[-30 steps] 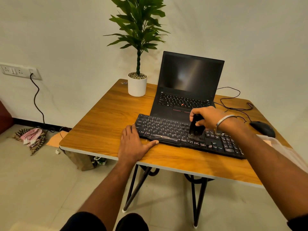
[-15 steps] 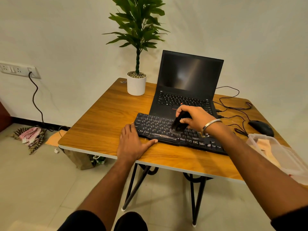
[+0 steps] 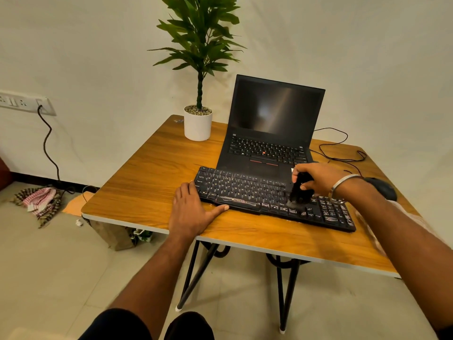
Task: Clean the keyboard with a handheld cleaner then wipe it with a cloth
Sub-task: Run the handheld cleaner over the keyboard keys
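Observation:
A black keyboard [image 3: 245, 190] lies across the wooden table [image 3: 152, 182], in front of an open laptop. My right hand [image 3: 318, 179] grips a small black handheld cleaner [image 3: 300, 190], its brush end down on the keys right of the keyboard's middle. My left hand [image 3: 191, 209] lies flat on the table at the keyboard's left front corner, fingers straight, thumb along the front edge. A pale cloth [image 3: 402, 212] shows partly behind my right forearm at the table's right side.
A black laptop [image 3: 269, 133] stands open behind the keyboard. A potted plant in a white pot [image 3: 198, 125] stands at the back left. A black mouse [image 3: 382, 187] and thin cables [image 3: 343, 153] lie at the right. A bag sits under the table.
My right hand has swept the cleaner back to the right along the keys, after moving left half a second ago. My left hand has stayed in place.

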